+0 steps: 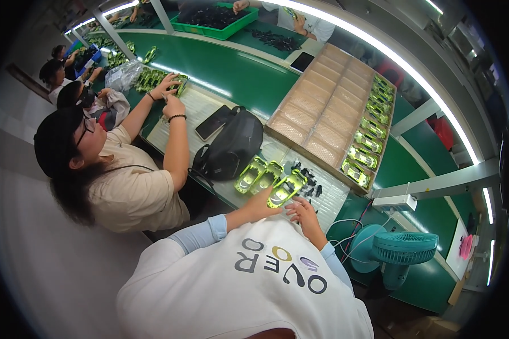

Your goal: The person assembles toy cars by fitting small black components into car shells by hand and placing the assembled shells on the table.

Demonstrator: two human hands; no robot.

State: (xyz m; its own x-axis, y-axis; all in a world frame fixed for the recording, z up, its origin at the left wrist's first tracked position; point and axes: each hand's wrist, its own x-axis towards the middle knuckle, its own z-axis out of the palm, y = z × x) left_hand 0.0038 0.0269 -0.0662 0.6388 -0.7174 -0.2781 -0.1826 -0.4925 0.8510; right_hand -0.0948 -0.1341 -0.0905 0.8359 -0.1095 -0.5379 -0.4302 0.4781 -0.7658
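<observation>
Gripping green car shell (287, 189) in L hand (258, 207), just off near R corner of black bag (236, 144). Wrapped fairly tight round shell's lower L edge w/ thumb & fingers; raised & tilted, prob. to show its openings and leave opp. side free to reach.

Holding R hand (305, 217) just beside shell, also on bag's near R side, w/ fingers part-curled & loosely spread; can't tell from this angle if pinching anything small.

Seen close by bag's near R edge: two loose shells (259, 175) side by side, then black parts (315, 185) scattered a bit farther R of bag, prob. grouped there for quick pickup.

Directly R of bag: divided tray (302, 107), w/ row of shells (371, 138) down its far R side; prob. partitioned to stop rubbing. Well R of bag, on near side: teal fan (404, 248), presumably for cooling.

Lying against bag's far L side: dark phone (212, 123).

Re writing: can see big grey, yellow & purple lettering across white top (226, 282), on near side of bag. No legible label on held shell.
</observation>
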